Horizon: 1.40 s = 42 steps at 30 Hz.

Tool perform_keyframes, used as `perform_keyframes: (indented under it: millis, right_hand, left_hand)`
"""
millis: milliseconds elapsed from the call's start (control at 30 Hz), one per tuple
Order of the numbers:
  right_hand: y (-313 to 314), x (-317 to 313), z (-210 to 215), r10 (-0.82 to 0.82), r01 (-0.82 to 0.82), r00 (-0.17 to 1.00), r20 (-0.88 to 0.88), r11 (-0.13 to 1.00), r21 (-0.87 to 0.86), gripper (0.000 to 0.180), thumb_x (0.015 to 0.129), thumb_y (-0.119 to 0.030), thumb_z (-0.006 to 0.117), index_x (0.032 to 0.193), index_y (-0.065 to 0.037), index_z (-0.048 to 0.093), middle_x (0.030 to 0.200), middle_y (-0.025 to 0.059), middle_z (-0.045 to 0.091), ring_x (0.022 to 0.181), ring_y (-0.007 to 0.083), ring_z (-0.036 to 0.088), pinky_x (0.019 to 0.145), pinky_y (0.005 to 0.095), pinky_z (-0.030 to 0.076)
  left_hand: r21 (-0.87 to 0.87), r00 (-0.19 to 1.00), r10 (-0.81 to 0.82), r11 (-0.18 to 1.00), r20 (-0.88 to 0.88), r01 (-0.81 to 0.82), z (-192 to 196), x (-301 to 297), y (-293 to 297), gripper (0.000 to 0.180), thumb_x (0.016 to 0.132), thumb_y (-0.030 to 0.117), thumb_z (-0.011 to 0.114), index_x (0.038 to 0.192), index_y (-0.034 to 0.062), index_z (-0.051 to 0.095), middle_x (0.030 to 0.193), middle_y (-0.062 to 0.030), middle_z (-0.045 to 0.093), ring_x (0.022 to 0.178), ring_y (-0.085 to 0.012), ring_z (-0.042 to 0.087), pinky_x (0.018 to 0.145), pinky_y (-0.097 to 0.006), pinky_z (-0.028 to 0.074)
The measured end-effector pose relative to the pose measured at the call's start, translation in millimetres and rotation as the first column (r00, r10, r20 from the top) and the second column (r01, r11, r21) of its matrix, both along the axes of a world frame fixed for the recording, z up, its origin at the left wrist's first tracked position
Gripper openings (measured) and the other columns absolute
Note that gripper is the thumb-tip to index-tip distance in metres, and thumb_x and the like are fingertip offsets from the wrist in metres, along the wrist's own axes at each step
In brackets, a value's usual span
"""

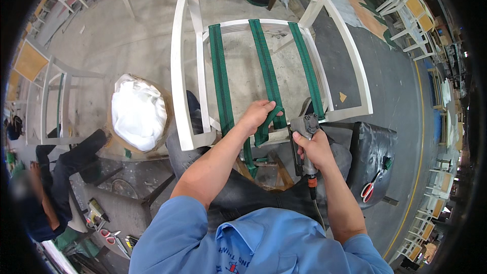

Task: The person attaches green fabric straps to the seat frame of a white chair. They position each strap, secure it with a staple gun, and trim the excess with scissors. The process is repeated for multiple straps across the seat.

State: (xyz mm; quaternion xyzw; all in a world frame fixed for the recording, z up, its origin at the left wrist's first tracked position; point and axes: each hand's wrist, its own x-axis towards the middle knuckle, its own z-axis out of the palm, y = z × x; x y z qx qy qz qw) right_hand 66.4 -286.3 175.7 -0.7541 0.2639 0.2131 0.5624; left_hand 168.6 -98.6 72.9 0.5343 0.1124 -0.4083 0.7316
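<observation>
1. I see the left hand (259,113) pinching folded green webbing (262,135) at the white chair frame's (179,71) near side.
2. My right hand (315,147) wraps a grey tool (305,126), just right of the webbing.
3. Three green straps (263,58) cross the seat opening, near to far.

Loose-ended green strap (264,66) across white chair frame (178,76), grey staple gun (306,124) near
</observation>
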Motion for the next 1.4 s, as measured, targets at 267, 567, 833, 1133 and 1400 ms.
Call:
perform_keyframes:
  millis: [267,567,833,1133,1400]
  right_hand:
    - [2.9,7.6,-13.6,0.064,-0.065,0.997,-0.047,0.998,-0.024,0.027,0.094,-0.025,0.076,0.101,-0.002,0.063,0.075,-0.0001,0.062,0.055,0.0094,0.058,0.046,0.0265,0.046]
    - [4.8,6.6,-18.1,0.054,-0.058,0.996,-0.075,0.996,-0.065,0.031,0.093,-0.025,0.078,0.104,-0.002,0.061,0.073,0.0011,0.062,0.053,0.0103,0.058,0.046,0.0277,0.047]
    - [18.5,1.4,-15.4,0.056,-0.059,0.997,-0.049,0.995,-0.075,0.033,0.092,-0.026,0.078,0.106,-0.001,0.062,0.074,0.0021,0.063,0.053,0.0110,0.058,0.046,0.0284,0.047]
    - [24.9,-5.0,-24.0,0.116,-0.115,0.993,0.010,0.990,-0.084,0.034,0.092,-0.029,0.079,0.103,-0.001,0.063,0.077,0.0022,0.064,0.054,0.0115,0.057,0.046,0.0286,0.046]
    - [16.6,-10.3,2.3,0.054,-0.055,0.998,-0.013,0.996,-0.074,0.026,0.094,-0.025,0.077,0.105,-0.003,0.066,0.077,0.0006,0.064,0.056,0.0113,0.058,0.048,0.0269,0.046]
  left_hand:
    - [-0.051,1.000,0.010,0.999,-0.022,-0.011,-8.4,3.4,-3.4,0.035,0.108,0.032,0.053,0.125,0.0035,0.063,0.110,-0.0062,0.077,0.077,-0.0122,0.065,0.058,-0.031,0.050]
    - [-0.049,0.999,0.016,0.999,-0.050,-0.019,-7.9,3.7,-1.7,0.035,0.108,0.032,0.053,0.124,0.0034,0.064,0.111,-0.0076,0.077,0.082,-0.0125,0.067,0.061,-0.032,0.051]
    - [-0.079,1.000,0.020,0.997,-0.005,-0.020,-14.9,3.9,-1.9,0.033,0.107,0.032,0.053,0.117,0.0036,0.067,0.111,-0.0078,0.076,0.086,-0.0131,0.068,0.064,-0.031,0.052]
    - [-0.057,0.995,0.049,0.997,0.087,-0.044,-28.6,4.5,-3.8,0.034,0.103,0.028,0.059,0.112,-0.0017,0.072,0.105,-0.0105,0.078,0.086,-0.0172,0.069,0.077,-0.034,0.054]
    - [-0.071,0.999,0.041,0.997,0.023,-0.039,-11.8,0.6,2.2,0.032,0.103,0.027,0.062,0.112,-0.0024,0.072,0.107,-0.0099,0.077,0.094,-0.0171,0.069,0.084,-0.033,0.054]
